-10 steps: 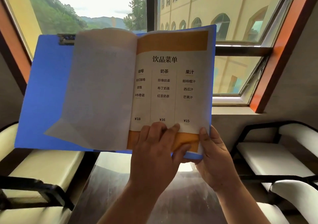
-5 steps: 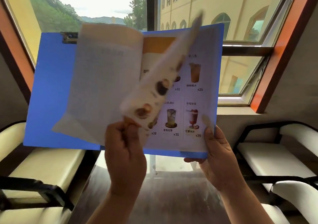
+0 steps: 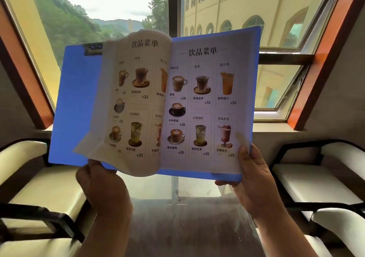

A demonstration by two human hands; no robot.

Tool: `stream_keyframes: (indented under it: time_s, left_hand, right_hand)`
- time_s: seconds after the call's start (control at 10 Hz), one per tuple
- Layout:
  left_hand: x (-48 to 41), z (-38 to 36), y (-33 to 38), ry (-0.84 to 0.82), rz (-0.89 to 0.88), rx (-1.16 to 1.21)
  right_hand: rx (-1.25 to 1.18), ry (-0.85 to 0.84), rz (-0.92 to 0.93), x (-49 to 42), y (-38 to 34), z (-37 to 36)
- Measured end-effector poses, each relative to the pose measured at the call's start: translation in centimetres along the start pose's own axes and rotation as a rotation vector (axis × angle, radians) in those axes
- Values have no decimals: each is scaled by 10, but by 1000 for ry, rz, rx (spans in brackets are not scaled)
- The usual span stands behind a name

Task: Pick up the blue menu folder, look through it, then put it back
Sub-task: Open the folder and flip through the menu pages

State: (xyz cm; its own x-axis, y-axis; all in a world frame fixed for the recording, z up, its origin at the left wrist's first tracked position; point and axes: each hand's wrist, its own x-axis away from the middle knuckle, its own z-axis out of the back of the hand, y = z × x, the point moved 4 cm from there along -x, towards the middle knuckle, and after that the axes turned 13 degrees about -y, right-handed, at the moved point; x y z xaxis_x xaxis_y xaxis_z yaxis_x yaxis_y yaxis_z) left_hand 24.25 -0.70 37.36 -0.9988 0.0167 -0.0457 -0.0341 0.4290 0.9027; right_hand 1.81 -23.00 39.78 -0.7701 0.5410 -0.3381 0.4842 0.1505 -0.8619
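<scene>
The blue menu folder is held open and upright in front of the window, above the table. Its right page shows drink pictures with prices. A loose sheet with the same kind of drinks printed on it lies turned over to the left side. My left hand grips the folder's bottom edge under the turned sheets, knuckles toward me. My right hand holds the bottom right corner, thumb on the page. A black clip sits at the folder's top left.
A dark glossy table lies below the folder. Cream seats with black frames stand at the left and right. A large window with orange frame edges is straight ahead.
The page with the text-only drink list has been flipped from right to left by my left hand, uncovering the picture page. My left hand has dropped to the bottom edge. The folder has shifted a little rightward.
</scene>
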Motion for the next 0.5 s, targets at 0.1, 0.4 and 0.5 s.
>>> stream_keyframes:
  time_s: [0.1, 0.4, 0.5]
  left_hand:
    - [10, -2, -8, -43, 73, 307]
    - [41, -22, -21, -368, 133, 1]
    - [29, -23, -19, -343, 243, 103]
  right_hand:
    - [15, -4, 10, 0, -1, 0]
    - [26, -3, 5, -3, -7, -1]
    - [35, -4, 9, -3, -10, 2]
